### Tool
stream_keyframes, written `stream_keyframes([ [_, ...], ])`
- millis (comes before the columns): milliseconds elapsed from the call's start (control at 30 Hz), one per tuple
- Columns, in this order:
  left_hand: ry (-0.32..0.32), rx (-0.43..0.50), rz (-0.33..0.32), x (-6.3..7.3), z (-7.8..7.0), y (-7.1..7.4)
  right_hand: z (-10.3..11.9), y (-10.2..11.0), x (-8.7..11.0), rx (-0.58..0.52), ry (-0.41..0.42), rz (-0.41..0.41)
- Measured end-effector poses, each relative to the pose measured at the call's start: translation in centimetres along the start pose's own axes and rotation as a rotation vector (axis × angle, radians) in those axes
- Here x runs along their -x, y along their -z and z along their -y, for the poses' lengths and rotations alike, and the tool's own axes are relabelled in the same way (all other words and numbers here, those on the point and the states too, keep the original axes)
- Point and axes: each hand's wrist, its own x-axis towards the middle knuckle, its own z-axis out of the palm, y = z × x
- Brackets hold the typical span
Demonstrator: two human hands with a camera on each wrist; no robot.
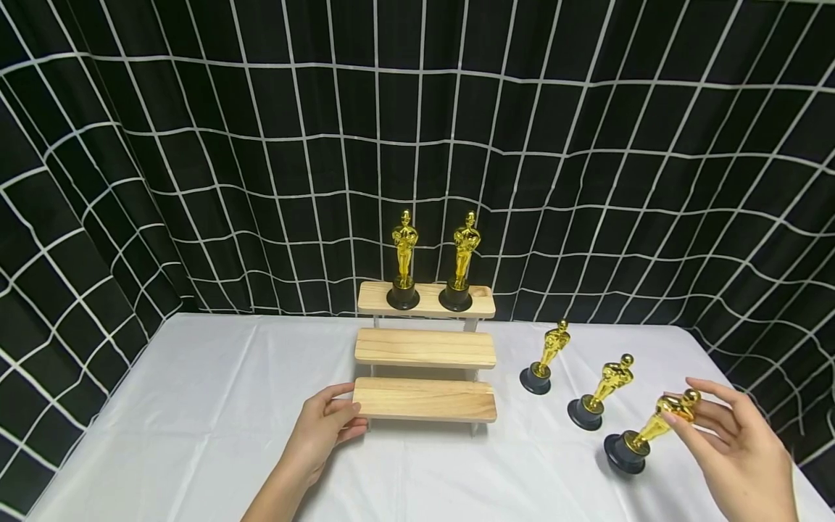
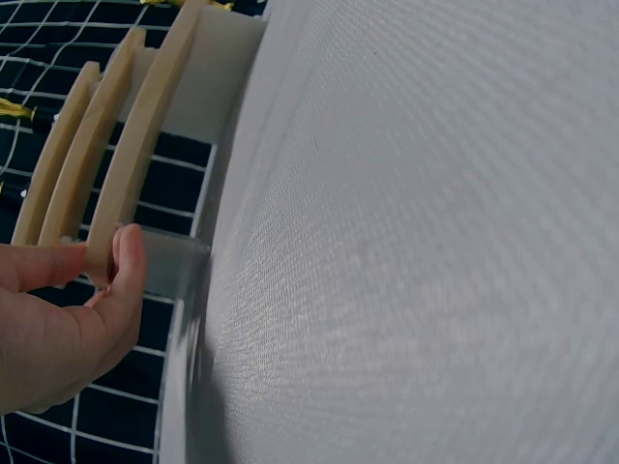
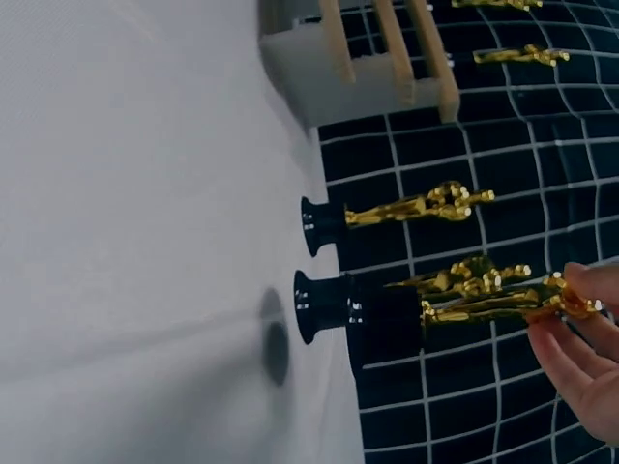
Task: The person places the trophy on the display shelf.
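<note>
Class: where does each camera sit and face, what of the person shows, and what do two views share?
Head: worn on the head, facing forward and down at the wooden stand and gold statuettes; left grip, right grip and left forearm show.
Left wrist: worn there, facing the stand's side and white tabletop; only the left grip shows.
Right wrist: worn there, facing the held statuette, stand beyond; only part of the right grip shows.
Shared: head and right wrist both show the held statuette.
</note>
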Motion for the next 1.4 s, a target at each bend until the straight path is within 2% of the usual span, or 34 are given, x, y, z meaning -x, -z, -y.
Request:
stream_keyframes([
  [233,0.000,0.000,0.009,0.1,0.0,0.0,2.0,0.0,-0.3,-0.023,0.138,0.027],
  [467,0.005,0.008,0.013,0.0,0.0,0.1,4.3,-0.4,-0.8,-0.137,0.269,0.097],
  [633,0.005,0.000,0.018,0.0,-0.1,0.1,6.2,-1.1,-1.1,-0.166,0.331,0.143],
  [967,0.008,-0.009,0.013,-0.1,0.0,0.2,9.4,-2.9,-2.0,-0.180,0.384,0.205],
  [1167,0.010,-0.004,0.015,-0.1,0.0,0.2,11.3,-4.0,-2.5,-0.254,0.429,0.265],
  [1400,0.015,0.000,0.014,-0.1,0.0,0.2,13.1,-5.4,-2.8,-0.279,0.412,0.311],
])
